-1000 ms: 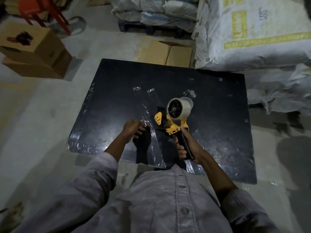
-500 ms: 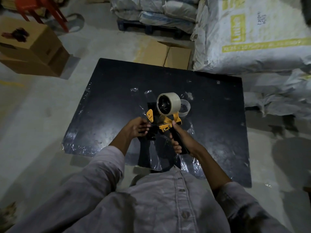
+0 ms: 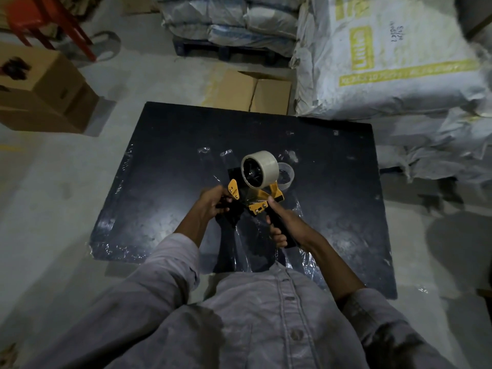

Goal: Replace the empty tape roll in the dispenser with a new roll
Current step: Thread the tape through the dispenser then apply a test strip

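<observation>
**A:** Which parts can't be made out?

**B:** At centre, the left hand (image 3: 210,202) has its fingertips out of sight behind the tape dispenser (image 3: 259,205). The right hand (image 3: 279,225) covers most of the handle.

**A:** Anything else?

**B:** A clear ring (image 3: 287,175) is half hidden behind the tape roll (image 3: 262,167). The frame edge cuts off a red chair (image 3: 26,8) at upper left. At upper right, the handwriting on the sack (image 3: 399,75) is too small to read.

Dim grey concrete floor (image 3: 53,209); brown cardboard boxes (image 3: 40,97) at left, white woven sacks (image 3: 386,62) stacked beyond the black rectangular tabletop's (image 3: 332,169) far right corner.
</observation>
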Demonstrator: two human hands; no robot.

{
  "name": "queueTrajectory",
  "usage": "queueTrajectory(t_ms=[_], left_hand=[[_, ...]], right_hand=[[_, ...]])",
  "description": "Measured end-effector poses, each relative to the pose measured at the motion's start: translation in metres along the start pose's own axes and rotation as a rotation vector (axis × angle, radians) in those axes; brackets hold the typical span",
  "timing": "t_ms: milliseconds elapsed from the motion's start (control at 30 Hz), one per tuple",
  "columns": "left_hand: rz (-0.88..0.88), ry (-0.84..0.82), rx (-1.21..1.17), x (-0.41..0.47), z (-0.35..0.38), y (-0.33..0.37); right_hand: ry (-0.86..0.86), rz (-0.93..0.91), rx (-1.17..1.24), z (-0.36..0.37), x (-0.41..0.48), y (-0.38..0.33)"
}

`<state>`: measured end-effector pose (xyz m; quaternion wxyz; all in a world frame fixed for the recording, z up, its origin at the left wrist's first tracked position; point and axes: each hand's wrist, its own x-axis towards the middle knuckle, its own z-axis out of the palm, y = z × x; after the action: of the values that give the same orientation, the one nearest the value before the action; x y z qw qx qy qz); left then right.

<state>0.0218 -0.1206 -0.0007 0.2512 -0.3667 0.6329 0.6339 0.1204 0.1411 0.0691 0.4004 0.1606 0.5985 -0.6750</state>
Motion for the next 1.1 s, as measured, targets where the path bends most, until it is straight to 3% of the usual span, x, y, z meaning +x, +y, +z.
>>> queueTrajectory(t_ms=[267,600,800,1100], left_hand=[[-0.009,0.047,0.021,0.021,-0.019,0.014],[0.034,-0.019,0.07,0.027,-0.018,0.037],[0.345,0.128,0.459,0.045,-0.013,0.021],[0.324,0.27,0.885,0.047,-0.018,-0.015]], right_hand=[[-0.004,0.008,0.04,-0.008,0.0,-0.002],[0.047,-0.044,-0.045,-0.006,0.008,-0.004],[0.143,-0.085,-0.166,-0.005,0.024,0.023],[0.176,-0.037,-0.249,-0.006,0.037,0.057]])
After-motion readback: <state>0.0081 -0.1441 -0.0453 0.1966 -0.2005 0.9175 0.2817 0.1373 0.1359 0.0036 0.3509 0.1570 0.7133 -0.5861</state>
